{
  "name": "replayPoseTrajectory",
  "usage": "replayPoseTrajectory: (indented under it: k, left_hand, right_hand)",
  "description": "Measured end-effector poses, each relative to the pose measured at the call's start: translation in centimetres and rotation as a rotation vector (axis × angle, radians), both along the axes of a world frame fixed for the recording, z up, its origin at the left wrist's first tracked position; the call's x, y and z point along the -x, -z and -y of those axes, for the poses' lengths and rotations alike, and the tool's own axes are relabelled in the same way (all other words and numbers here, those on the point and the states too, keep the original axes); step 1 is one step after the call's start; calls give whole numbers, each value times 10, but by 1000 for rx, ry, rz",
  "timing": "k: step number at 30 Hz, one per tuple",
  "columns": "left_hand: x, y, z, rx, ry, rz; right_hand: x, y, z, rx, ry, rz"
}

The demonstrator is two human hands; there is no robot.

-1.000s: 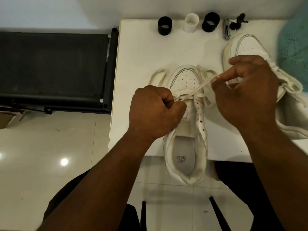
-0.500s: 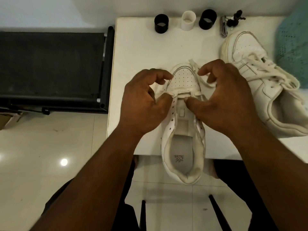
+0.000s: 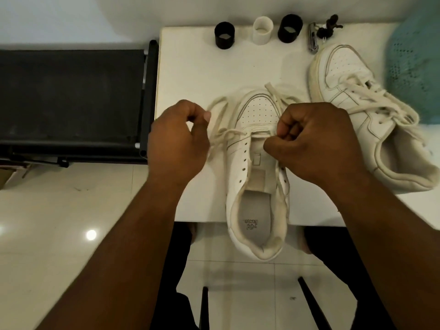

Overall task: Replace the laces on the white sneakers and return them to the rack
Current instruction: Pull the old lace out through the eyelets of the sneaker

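A white sneaker (image 3: 240, 163) lies toe away from me on the white table (image 3: 190, 75), its heel past the front edge. A cream lace (image 3: 228, 134) crosses its lowest eyelets, and loose ends trail beside the toe. My left hand (image 3: 177, 144) is left of the shoe with curled fingers and holds the left strand of the lace. My right hand (image 3: 316, 141) sits over the right eyelet row, thumb and fingers pinching the lace by the tongue. A second white sneaker (image 3: 345, 75), laced, lies tilted at the right.
A black rack (image 3: 71, 98) stands left of the table. Two black rolls (image 3: 225, 35) (image 3: 290, 28) and a white roll (image 3: 262, 30) stand along the back edge, next to a metal clip with keys (image 3: 313, 40). A teal mesh basket (image 3: 414, 67) is at the far right.
My left hand has moved left, away from the shoe, drawing its lace strand out. My right hand has curled tighter at the right eyelets.
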State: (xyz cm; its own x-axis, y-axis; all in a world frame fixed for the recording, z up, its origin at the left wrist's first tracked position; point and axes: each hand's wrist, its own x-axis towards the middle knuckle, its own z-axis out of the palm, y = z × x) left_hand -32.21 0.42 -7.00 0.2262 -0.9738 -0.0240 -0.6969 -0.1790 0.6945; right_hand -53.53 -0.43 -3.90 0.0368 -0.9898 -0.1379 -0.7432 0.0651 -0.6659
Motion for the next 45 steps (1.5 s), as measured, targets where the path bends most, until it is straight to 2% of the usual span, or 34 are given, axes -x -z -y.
replayPoseTrajectory:
  k: [2,5,10,14,16,21,23,25,28,32,37,38,42,45]
  left_hand:
    - [0,-3,-1,-16,37,-90]
    - [10,-6,-6,7,234,-162]
    - [14,5,-5,16,243,-126]
    - [17,6,-6,75,252,-18]
    - [14,5,-5,106,190,49]
    - [-6,1,0,88,-139,116]
    - [-4,0,0,127,-56,49]
    - [4,2,-2,149,153,-19]
    - [15,6,-4,136,320,71]
    - [15,7,-4,189,248,124]
    - [-6,4,0,122,-131,128]
    - [-6,4,-1,113,-116,111]
    - [7,7,-3,189,267,29]
    - [14,12,-3,149,276,-24]
  right_hand:
    - [1,1,1,3,-13,10]
    - [1,2,2,20,-25,4]
    - [2,1,1,38,-34,1]
    - [2,0,1,47,-39,12]
    - [3,-1,2,55,-38,13]
    - [4,-4,3,72,-27,23]
    - [3,-4,2,86,-24,33]
    - [2,-4,2,110,-42,44]
    - [2,-4,2,141,-72,60]
    - [3,-3,3,126,-62,87]
    - [7,-3,5,115,-49,110]
    - [6,-3,4,113,-46,109]
    - [4,-2,3,124,-59,106]
    - [3,-2,3,127,-63,104]
